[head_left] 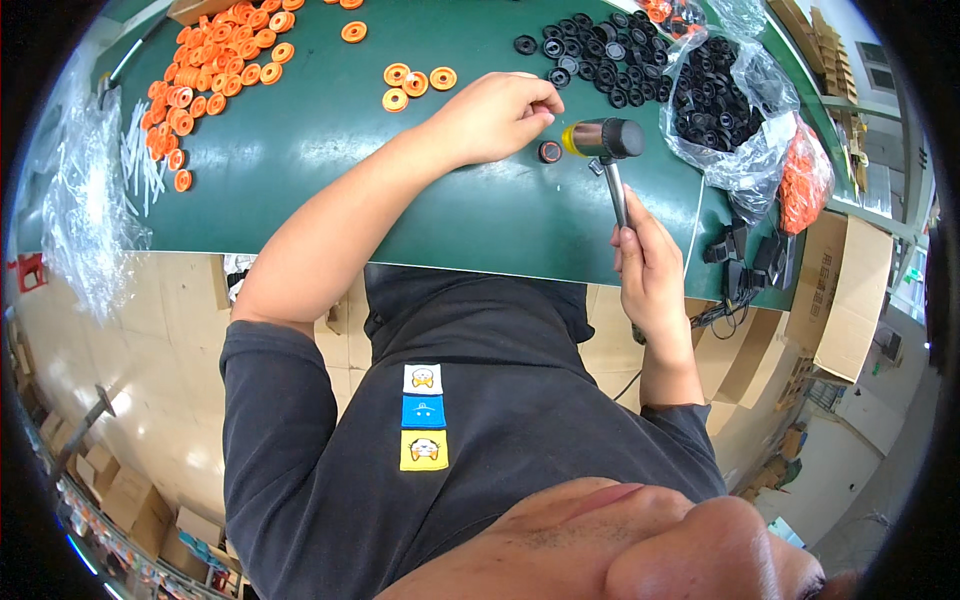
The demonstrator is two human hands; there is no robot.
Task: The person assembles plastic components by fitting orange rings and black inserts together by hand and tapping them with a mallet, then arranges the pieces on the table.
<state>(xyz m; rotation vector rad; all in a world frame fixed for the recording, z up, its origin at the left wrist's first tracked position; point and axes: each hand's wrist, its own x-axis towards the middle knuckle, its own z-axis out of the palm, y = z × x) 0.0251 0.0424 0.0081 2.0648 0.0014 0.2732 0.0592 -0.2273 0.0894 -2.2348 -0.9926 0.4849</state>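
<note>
My right hand point(648, 255) is wrapped round the handle of a mallet point(608, 138), which has a metal middle, one black end and one yellow end. The mallet head is over the green table, beside a small round black part with an orange ring point(549, 151). Just above that part, my left hand point(505, 115) has its fingers curled together in a pinch; whatever is between the fingertips is hidden. Several orange wheel-like discs point(415, 83) lie to the left of this hand. A pile of black round parts point(600, 58) spreads beyond it on the right.
A large heap of orange discs point(215, 60) covers the table's point(330, 170) far left, next to white sticks point(140, 155) and clear plastic point(85, 200). At right are a plastic bag of black parts point(715, 105), a bag of orange parts point(803, 180), black adapters point(750, 255) and a cardboard box point(840, 290).
</note>
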